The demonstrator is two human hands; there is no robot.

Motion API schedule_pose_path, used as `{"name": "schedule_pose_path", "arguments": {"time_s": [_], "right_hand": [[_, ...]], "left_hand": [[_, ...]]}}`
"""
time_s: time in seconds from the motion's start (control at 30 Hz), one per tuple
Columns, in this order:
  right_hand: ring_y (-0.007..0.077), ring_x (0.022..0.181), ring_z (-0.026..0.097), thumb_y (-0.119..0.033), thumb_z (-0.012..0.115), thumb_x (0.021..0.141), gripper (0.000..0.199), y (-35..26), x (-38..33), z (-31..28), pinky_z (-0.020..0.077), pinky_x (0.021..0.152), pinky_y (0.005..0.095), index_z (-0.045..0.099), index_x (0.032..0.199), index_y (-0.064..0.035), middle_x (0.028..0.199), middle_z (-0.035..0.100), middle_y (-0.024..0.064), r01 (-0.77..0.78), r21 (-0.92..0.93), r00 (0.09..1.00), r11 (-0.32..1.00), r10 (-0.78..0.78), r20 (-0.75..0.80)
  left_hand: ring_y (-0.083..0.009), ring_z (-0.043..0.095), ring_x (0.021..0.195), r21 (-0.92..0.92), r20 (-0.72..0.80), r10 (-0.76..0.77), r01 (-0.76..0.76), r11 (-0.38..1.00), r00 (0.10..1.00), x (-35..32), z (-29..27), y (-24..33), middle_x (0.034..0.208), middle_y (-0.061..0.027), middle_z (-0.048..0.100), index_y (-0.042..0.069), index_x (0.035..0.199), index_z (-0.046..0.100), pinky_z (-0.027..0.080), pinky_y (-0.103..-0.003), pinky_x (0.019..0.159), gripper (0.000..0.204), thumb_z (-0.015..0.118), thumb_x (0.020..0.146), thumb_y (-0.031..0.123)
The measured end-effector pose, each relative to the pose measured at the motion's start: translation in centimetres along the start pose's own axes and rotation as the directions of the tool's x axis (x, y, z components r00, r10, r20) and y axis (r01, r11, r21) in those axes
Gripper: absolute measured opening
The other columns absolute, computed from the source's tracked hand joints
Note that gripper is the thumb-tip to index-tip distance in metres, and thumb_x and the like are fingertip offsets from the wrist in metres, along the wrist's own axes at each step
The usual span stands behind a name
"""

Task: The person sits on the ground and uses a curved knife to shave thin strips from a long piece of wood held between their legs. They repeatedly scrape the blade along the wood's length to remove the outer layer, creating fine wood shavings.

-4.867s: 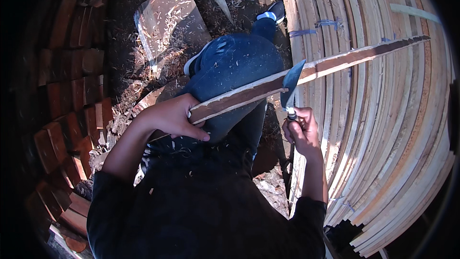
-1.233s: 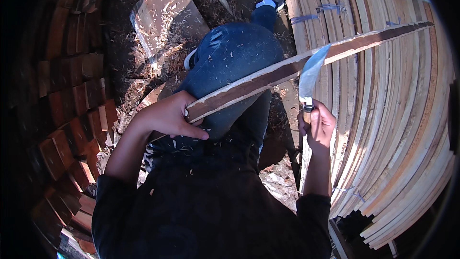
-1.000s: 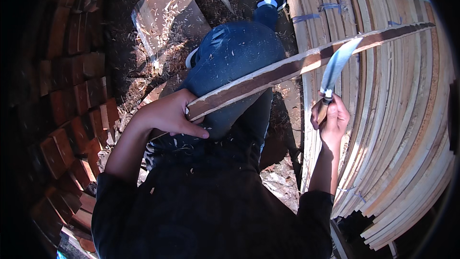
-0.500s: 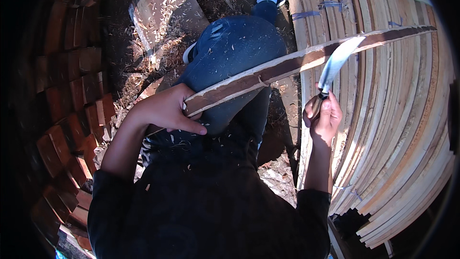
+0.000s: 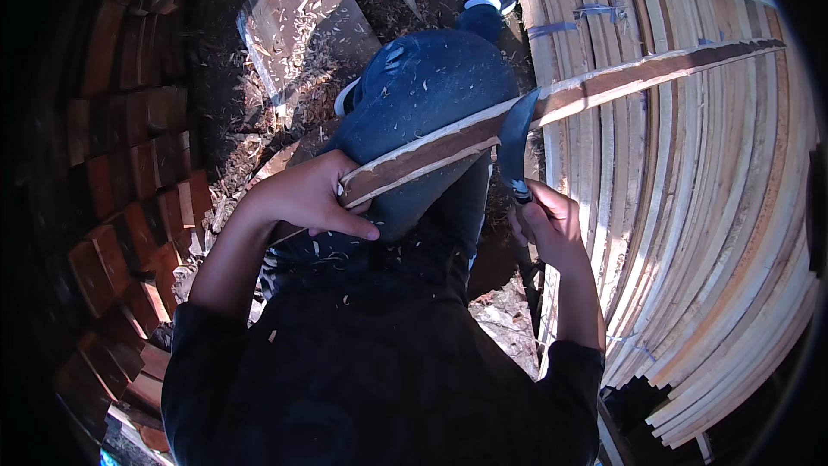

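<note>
A long wooden strip (image 5: 431, 153), brown on its face with pale edges, lies slantwise over my thigh and out over the planks at the right. My left hand (image 5: 315, 194) grips its near end, the thumb below and the other fingers partly hidden behind the wood. In my right hand (image 5: 552, 226) is a curved knife (image 5: 516, 142), held by its handle with the fingers wrapped round it. The blade points up and crosses in front of the strip near its middle; whether its edge touches the wood I cannot tell.
Long pale planks (image 5: 664, 207) are stacked at the right, some tied with blue strips (image 5: 599, 10). Reddish-brown wood blocks (image 5: 116, 207) are piled at the left. Ahead, a flat board (image 5: 302, 22) lies on shaving-strewn ground beside my bent leg (image 5: 427, 78).
My right hand has brought the knife left and toward me, from over the planks to the middle of the strip. My left hand and the strip have barely moved.
</note>
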State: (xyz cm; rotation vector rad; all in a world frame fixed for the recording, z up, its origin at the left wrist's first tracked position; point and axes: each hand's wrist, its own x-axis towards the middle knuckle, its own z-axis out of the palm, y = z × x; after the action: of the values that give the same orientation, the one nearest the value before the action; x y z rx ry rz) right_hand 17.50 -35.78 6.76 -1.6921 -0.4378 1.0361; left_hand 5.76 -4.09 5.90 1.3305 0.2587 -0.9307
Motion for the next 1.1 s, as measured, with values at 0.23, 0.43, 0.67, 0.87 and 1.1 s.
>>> {"name": "schedule_pose_path", "arguments": {"time_s": [0.23,0.43,0.67,0.87,1.1], "right_hand": [[0.0085,0.048,0.046,-0.007,0.057,0.092,0.036,0.5,0.0,0.3,0.0375,0.046,0.0246,0.051,0.126,0.0024,0.060,0.051,0.0028,-0.006,0.067,0.988,0.998,-0.004,0.155],[0.0074,0.039,0.038,-0.037,0.043,0.100,0.043,1.1,-0.4,-0.5,0.0307,0.037,0.0207,0.055,0.121,-0.0019,0.055,0.047,0.0021,0.160,0.081,0.987,0.984,-0.159,-0.015],[0.0089,0.039,0.039,-0.030,0.042,0.101,0.035,-1.3,-1.5,-3.6,0.0304,0.037,0.0208,0.052,0.117,-0.0008,0.057,0.046,0.0031,0.317,0.451,0.801,0.834,0.019,-0.599],[0.0052,0.046,0.041,-0.016,0.049,0.097,0.027,1.7,-0.1,3.0,0.0352,0.041,0.0189,0.051,0.117,0.0016,0.063,0.047,0.0013,0.247,0.069,0.632,0.967,-0.107,-0.767],[0.0058,0.059,0.051,-0.003,0.058,0.090,0.020,2.5,1.3,7.3,0.0425,0.055,0.0211,0.045,0.105,-0.0011,0.072,0.053,0.0025,0.340,0.096,0.656,0.936,-0.163,-0.737]], "left_hand": [[-0.0043,0.048,0.039,0.003,0.036,0.055,-0.055,0.998,0.998,0.5,0.0,-0.4,0.047,0.0041,0.049,0.008,0.058,0.049,0.036,-0.020,0.036,0.036,0.082,0.070,0.015],[-0.0064,0.051,0.040,-0.005,0.083,0.013,-0.013,1.000,0.996,0.3,-0.1,-0.5,0.053,0.0028,0.053,0.004,0.066,0.056,0.038,-0.021,0.036,0.028,0.081,0.071,0.017],[-0.0063,0.052,0.041,0.022,0.036,0.025,-0.026,0.999,0.999,-0.2,-0.1,-0.2,0.054,0.0018,0.055,0.002,0.071,0.059,0.038,-0.020,0.035,0.030,0.082,0.070,0.022],[-0.0055,0.054,0.046,0.010,-0.107,0.147,-0.146,0.989,0.983,-0.6,1.2,-1.5,0.063,-0.0022,0.060,-0.002,0.090,0.064,0.041,-0.020,0.041,0.037,0.077,0.077,0.030],[-0.0086,0.048,0.044,0.196,-0.322,0.217,-0.159,0.968,0.922,-1.9,5.0,-3.2,0.054,-0.0011,0.048,0.000,0.078,0.052,0.039,-0.027,0.043,0.037,0.050,0.097,0.033]]}}
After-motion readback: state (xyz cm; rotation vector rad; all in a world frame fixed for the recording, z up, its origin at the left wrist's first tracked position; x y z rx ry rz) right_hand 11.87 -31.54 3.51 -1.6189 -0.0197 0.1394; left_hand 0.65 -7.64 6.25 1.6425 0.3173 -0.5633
